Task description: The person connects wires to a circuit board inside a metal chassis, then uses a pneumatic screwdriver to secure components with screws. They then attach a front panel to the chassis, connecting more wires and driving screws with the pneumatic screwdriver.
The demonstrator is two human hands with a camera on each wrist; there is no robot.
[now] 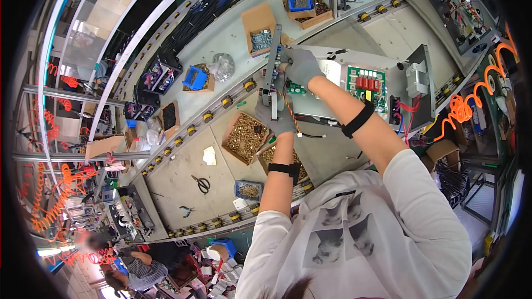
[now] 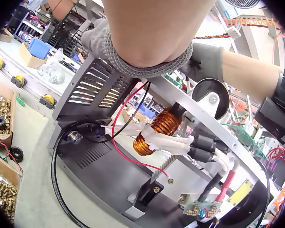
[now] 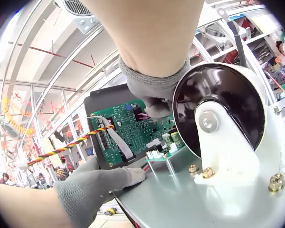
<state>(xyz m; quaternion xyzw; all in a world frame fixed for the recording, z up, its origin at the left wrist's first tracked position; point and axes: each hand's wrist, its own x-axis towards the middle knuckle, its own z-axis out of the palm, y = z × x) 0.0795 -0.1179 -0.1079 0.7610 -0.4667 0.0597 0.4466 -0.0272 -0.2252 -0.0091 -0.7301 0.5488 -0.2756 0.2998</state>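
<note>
In the head view a metal chassis (image 1: 310,108) with circuit boards stands before me, its upright front panel (image 1: 271,66) at the left end. My gloved left hand (image 1: 275,119) grips the panel's near end; in the right wrist view its thumb lies along the panel edge. My gloved right hand (image 1: 303,66) reaches behind the panel. Its bent fingers touch the green circuit board (image 3: 126,126), near a small connector with pink wires (image 3: 142,116); I cannot tell whether they pinch anything. A twisted red, yellow and black cable (image 3: 71,146) and a grey ribbon cable (image 3: 118,142) hang from that board.
Beside my right hand is a large dark round part (image 3: 187,95) in a white bracket. Under the chassis deck sits a copper coil (image 2: 166,123). Boxes of brass fasteners (image 1: 244,138), scissors (image 1: 200,184) and pliers (image 1: 187,210) lie on the bench; roller rails (image 1: 208,117) edge it.
</note>
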